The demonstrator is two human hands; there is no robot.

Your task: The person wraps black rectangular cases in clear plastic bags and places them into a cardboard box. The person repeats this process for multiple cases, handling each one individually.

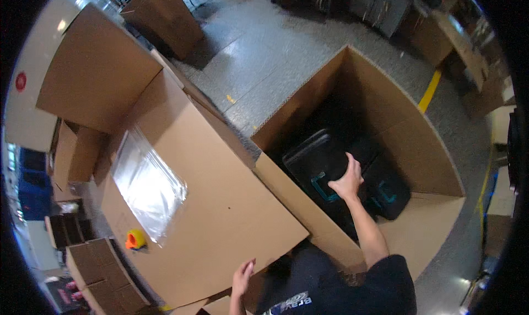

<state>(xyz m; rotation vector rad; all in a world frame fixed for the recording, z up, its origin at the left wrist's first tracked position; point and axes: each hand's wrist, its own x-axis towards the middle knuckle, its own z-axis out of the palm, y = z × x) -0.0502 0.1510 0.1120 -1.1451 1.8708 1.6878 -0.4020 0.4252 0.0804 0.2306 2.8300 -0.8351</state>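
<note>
My right hand reaches down into an open cardboard box, thumb and fingers apart. It is over a flat black piece with rounded corners bearing teal hand-drawn marks; whether it touches the piece is hard to tell. A second black piece with teal marks lies beside it, to the right. My left hand is at the near edge of a large cardboard surface, fingers loosely extended and holding nothing visible. On that surface lie a stack of clear plastic bags and a yellow and orange tape dispenser.
A raised cardboard flap stands at the far left. Folded cardboard lies low on the left. Another carton stands on the grey floor beyond. Grey cabinets are at the back; a yellow floor line runs on the right.
</note>
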